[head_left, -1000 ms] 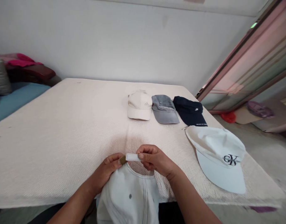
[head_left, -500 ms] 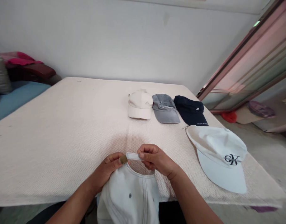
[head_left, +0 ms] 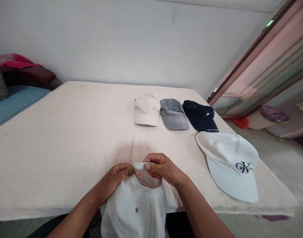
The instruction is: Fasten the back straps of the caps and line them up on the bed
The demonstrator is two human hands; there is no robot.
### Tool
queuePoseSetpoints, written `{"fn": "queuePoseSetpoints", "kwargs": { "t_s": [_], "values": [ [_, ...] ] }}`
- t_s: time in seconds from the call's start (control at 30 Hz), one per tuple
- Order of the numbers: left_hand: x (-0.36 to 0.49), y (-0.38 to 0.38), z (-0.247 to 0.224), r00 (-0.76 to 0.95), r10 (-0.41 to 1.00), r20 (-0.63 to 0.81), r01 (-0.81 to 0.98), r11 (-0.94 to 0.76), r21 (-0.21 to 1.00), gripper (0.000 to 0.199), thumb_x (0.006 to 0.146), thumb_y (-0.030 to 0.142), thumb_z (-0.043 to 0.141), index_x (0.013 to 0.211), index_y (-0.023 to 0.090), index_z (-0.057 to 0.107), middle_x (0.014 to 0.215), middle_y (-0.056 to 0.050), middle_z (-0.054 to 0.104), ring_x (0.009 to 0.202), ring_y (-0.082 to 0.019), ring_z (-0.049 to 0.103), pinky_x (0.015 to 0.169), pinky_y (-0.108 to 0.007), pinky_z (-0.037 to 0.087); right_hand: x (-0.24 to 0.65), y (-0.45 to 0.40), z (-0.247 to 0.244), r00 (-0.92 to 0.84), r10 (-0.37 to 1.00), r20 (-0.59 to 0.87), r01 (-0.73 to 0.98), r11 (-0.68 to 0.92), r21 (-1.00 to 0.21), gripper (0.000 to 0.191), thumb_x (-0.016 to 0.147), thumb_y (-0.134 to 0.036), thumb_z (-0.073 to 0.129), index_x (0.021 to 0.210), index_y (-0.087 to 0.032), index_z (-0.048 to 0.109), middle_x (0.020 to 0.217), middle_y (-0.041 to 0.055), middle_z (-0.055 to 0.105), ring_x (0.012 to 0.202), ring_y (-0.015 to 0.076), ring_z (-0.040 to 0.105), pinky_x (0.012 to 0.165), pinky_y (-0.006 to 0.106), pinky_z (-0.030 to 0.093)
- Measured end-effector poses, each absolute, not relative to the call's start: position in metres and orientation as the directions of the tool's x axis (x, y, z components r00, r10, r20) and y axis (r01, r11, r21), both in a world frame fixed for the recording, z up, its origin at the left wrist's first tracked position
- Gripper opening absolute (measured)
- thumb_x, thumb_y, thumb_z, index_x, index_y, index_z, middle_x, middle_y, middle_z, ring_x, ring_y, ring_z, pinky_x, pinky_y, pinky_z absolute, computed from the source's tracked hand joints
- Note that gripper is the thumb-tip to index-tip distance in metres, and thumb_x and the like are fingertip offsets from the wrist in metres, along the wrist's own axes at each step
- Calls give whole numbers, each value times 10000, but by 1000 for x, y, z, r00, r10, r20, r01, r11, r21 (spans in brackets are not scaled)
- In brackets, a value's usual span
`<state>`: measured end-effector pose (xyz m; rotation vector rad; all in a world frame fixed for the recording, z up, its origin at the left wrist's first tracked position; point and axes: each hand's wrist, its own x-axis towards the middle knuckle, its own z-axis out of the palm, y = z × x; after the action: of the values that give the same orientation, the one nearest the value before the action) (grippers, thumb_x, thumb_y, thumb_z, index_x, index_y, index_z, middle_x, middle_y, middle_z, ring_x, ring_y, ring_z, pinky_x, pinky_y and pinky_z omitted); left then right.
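Observation:
A white cap (head_left: 134,210) with dark stitching hangs at the table's near edge, its back opening upward. Across that opening runs the cap's white adjustment strap (head_left: 139,166). My left hand (head_left: 119,178) pinches the strap's left end where it meets the cap, the thumb on top. The strap's right part is pinched between thumb and fingers of my right hand (head_left: 161,168). How the strap fastens is hidden under my fingers.
On the cloth-covered table (head_left: 67,138) stand a cream cap (head_left: 147,110), a grey cap (head_left: 174,114) and a navy cap (head_left: 200,115). Nearer on the right lies a pale cap with black letters (head_left: 228,155). A wall (head_left: 104,43) rises behind.
My right hand has shifted very slightly left along the strap, and less of the strap shows between my hands. The whole view has moved a little; the other caps stay put.

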<state>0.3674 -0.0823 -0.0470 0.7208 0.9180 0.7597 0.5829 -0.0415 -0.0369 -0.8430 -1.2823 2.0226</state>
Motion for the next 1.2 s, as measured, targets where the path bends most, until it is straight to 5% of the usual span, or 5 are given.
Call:
{"fn": "queuePoseSetpoints", "kwargs": {
  "t_s": [0.53, 0.97, 1.2],
  "values": [
    [369, -81, -43, 379, 816, -436, -280, 550, 787, 189, 745, 347, 721, 867, 203, 718, 717, -5, 665, 617, -91, 545, 595, -195, 394, 578, -42, -41, -646, 708, -286, -160, -491, -856, 175, 770, -266, 661, 680, -139, 580, 462, -68, 429, 389, 35, 302, 385, 185, 180],
    [370, -81, -41, 352, 826, -440, -260, 538, 802, 217, 725, 361, 736, 868, 198, 717, 721, -3, 667, 613, -94, 541, 583, -199, 389, 581, -42, -38, -649, 723, -235, 23, -291, -956, 212, 809, -334, 635, 725, -142, 611, 524, -44, 483, 462, 60, 396, 445, 199, 269],
    [371, -79, -42, 364, 826, -430, -184, 516, 837, 235, 722, 365, 734, 882, 193, 731, 750, -17, 678, 651, -112, 547, 623, -220, 396, 576, -42, -40, -606, 783, -139, -25, -194, -981, 221, 804, -351, 650, 772, -132, 649, 645, -13, 544, 543, 69, 458, 527, 212, 355]
  ]
}}
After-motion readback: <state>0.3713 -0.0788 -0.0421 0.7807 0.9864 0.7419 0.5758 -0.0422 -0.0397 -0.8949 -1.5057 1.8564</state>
